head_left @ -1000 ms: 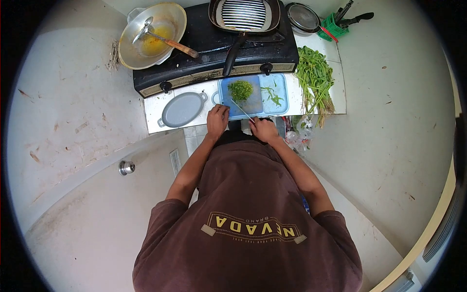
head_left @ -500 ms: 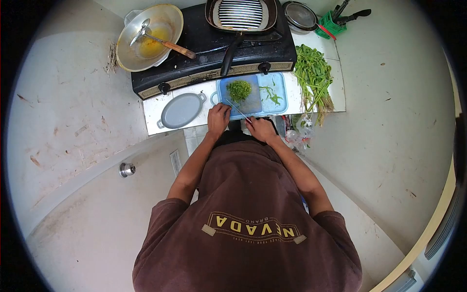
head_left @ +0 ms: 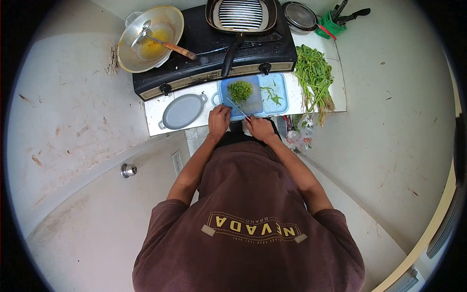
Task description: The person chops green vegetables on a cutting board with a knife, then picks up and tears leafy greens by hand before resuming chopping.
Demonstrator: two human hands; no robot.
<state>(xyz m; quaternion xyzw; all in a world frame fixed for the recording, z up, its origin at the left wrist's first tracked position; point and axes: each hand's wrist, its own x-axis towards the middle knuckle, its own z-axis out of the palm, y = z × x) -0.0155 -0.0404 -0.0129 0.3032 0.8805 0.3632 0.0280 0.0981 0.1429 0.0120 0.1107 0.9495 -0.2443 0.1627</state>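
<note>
My right hand point(head_left: 261, 129) is closed round the handle of a knife point(head_left: 237, 108). Its thin blade slants up and left across the front of a blue cutting board point(head_left: 283, 97). At the board's front left edge, my left hand point(head_left: 219, 119) has its fingers curled and pressed together, close to the blade. Whatever lies under those fingertips is hidden. A mound of finely chopped green herbs point(head_left: 240, 91) sits on the board beyond the knife. To its right lie a few loose green leaves point(head_left: 272, 96).
Left of the board rests a grey oval tray point(head_left: 183, 111). Behind stands a black stove point(head_left: 204, 51) with a wok point(head_left: 130, 56) and a grill pan point(head_left: 267, 19). Uncut greens point(head_left: 314, 68), a strainer point(head_left: 300, 17) and a green knife basket point(head_left: 331, 27) are at right.
The knife blade has shifted very slightly, its tip a little farther from me. Both hands stay in almost the same place, and the herb mound looks unchanged.
</note>
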